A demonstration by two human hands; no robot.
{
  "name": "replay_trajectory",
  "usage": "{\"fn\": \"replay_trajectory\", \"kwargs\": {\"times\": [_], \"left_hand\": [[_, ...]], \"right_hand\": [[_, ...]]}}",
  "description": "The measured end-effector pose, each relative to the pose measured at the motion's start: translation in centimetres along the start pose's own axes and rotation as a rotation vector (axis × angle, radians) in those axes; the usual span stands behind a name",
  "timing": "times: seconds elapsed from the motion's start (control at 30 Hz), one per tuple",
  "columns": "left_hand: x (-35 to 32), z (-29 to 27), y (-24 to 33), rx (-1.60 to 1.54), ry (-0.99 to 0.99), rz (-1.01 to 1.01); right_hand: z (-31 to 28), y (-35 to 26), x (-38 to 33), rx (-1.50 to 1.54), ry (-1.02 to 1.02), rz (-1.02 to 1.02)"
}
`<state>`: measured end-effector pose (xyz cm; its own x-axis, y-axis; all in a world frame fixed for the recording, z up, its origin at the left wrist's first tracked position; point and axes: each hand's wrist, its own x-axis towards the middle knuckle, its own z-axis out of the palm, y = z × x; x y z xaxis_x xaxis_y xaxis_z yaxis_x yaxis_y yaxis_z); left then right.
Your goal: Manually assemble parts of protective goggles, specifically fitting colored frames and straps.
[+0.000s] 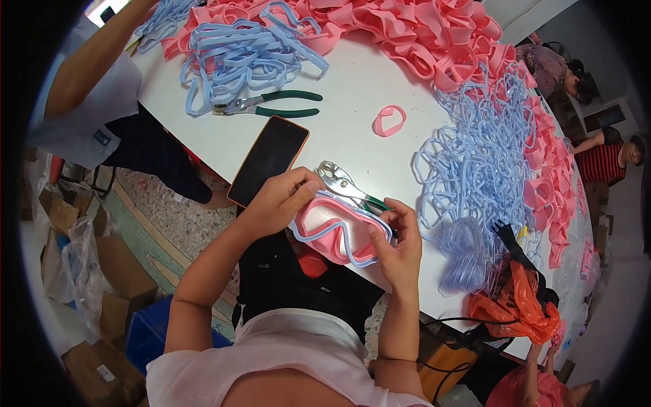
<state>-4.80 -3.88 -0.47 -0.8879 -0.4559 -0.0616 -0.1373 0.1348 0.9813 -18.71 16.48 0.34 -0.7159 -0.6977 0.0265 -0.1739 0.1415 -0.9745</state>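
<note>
Between my two hands, near the table's front edge, is a goggle mask [330,245] with a soft pink skirt and a light-blue rim. My left hand [285,197] pinches its upper left edge with thumb and fingers. On the opposite side, my right hand [399,244] grips the blue rim, thumb on top. Just beyond the mask lie metal pliers [339,182] with green handles, partly covered by it and my right fingers. A dark-screened phone [270,159] in an orange case rests beside my left hand.
More green-handled pliers [271,104] and a single pink ring-shaped piece [389,121] lie farther back. Pink skirts [441,41] and blue rims [475,149] are heaped around, with clear lenses [466,254] and an orange bag [519,305] at right. A co-worker's arm [95,64] reaches in at left.
</note>
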Motion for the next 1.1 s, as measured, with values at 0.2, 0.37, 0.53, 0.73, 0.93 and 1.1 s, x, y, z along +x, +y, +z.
{"fn": "replay_trajectory", "kwargs": {"times": [0.2,0.37,0.53,0.73,0.93,1.1], "left_hand": [[-1.8,1.9,0.9,0.438,0.116,0.301],[-2.5,2.5,-0.1,0.338,0.22,0.326],[-2.3,2.7,-0.6,0.407,0.275,0.39],[-2.2,2.9,-0.8,0.302,0.283,0.389],[-2.3,2.9,0.0,0.124,0.389,0.37],[-2.6,3.1,0.3,0.128,0.46,0.448]], "right_hand": [[-0.1,-0.3,-0.3,-0.113,0.027,-0.031],[-0.5,-1.3,-1.7,-0.248,0.083,-0.062],[-1.9,-0.9,-4.7,-0.064,0.016,0.267],[-0.6,0.1,-5.7,-0.138,-0.01,0.176],[1.5,0.8,-5.5,0.33,0.147,0.017],[1.7,0.9,-5.5,1.092,0.055,0.172]]}}
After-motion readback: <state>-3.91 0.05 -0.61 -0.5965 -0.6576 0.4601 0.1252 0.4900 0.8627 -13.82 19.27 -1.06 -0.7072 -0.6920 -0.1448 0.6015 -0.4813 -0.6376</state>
